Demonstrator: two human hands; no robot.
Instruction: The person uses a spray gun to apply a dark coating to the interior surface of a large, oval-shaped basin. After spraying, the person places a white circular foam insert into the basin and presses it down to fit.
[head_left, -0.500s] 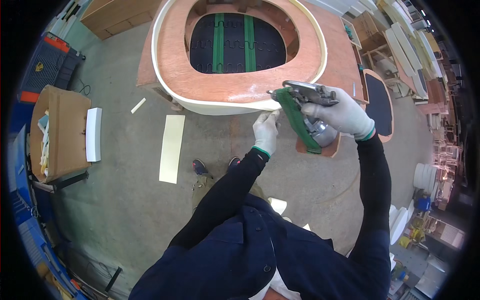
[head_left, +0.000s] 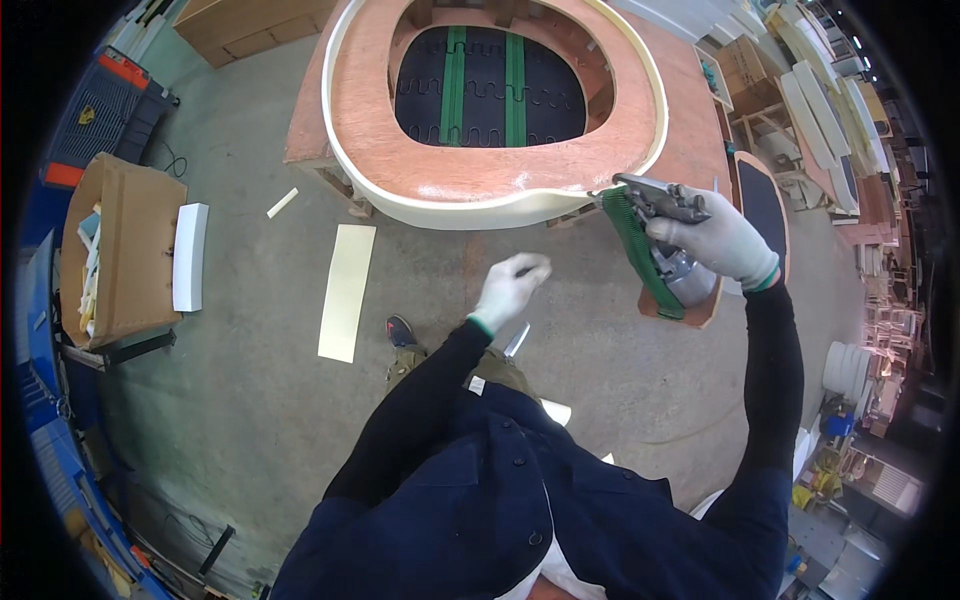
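Gripping a metal spray gun (head_left: 655,198) by its handle, the gloved right hand (head_left: 722,240) has its fingers wrapped closed around it, off the right part of a rounded plywood frame's (head_left: 420,178) near edge. The gun's nozzle points left, right beside the pale strip (head_left: 440,214) that lines the frame's rim; whether they touch cannot be told. A ribbed green band (head_left: 628,240) hangs along the gun's left side, and a rounded silver cup (head_left: 690,278) sits beneath the hand.

The gloved left hand (head_left: 512,287) is apart from the frame, over the floor in front of its near edge. Its fingers curl loosely inward; how tightly they close, or whether they hold anything small, cannot be told.

The frame lies on a reddish wooden tabletop (head_left: 312,125), jutting past the tabletop's near edge. Its large oval opening shows a black panel (head_left: 484,80) crossed by two green straps (head_left: 515,90) and wavy springs. Beyond the tabletop's right edge stands a dark board with a wooden border (head_left: 762,205). Past the near left corner, on the grey floor (head_left: 260,400), lies a long cream sheet (head_left: 346,292); farther left is an open cardboard box (head_left: 145,255) with a white block (head_left: 190,258) beside it.
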